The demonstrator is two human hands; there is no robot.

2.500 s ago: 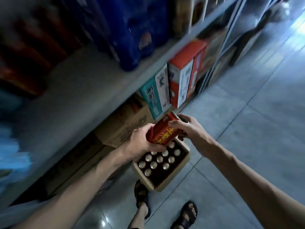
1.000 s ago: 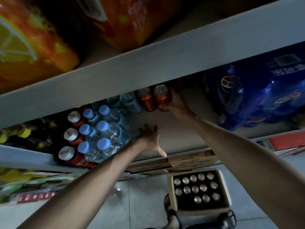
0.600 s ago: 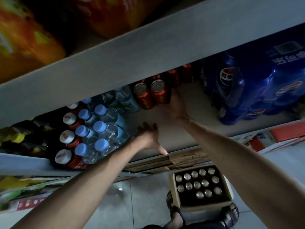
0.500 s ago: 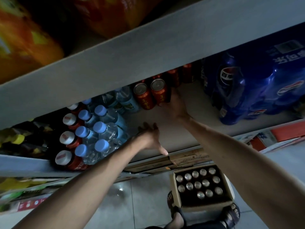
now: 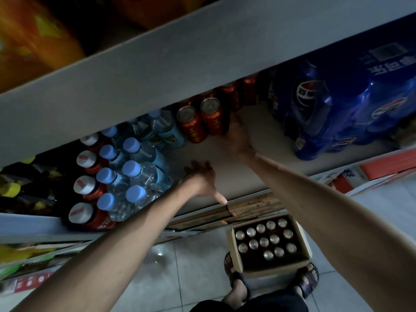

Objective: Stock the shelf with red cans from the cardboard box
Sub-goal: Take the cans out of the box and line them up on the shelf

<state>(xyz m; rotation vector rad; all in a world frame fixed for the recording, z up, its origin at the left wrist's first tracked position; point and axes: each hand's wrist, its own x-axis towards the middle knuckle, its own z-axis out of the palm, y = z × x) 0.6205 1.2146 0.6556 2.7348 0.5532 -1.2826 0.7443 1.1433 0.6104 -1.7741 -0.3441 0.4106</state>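
Two red cans stand side by side on the grey shelf (image 5: 258,172), with more red cans (image 5: 231,93) in a row behind them. My right hand (image 5: 237,136) reaches deep into the shelf and presses against the right side of the nearer-right red can (image 5: 212,119); its fingertips are hidden behind the can. My left hand (image 5: 202,181) lies flat on the shelf near its front edge, fingers spread, holding nothing. The open cardboard box (image 5: 276,270) sits on the floor below, and several cans (image 5: 263,240) in it show their silver tops.
Blue-capped water bottles (image 5: 135,172) and white-capped red bottles (image 5: 85,188) fill the shelf's left side. A blue Pepsi multipack (image 5: 337,113) stands on the right. The upper shelf board (image 5: 180,59) overhangs. Flat cartons (image 5: 247,210) lie under the shelf. My sandalled feet (image 5: 238,280) flank the box.
Earlier both hands held a red can over the box. My right hand has since carried it up onto the shelf beside another can; over the last second both hands barely moved.
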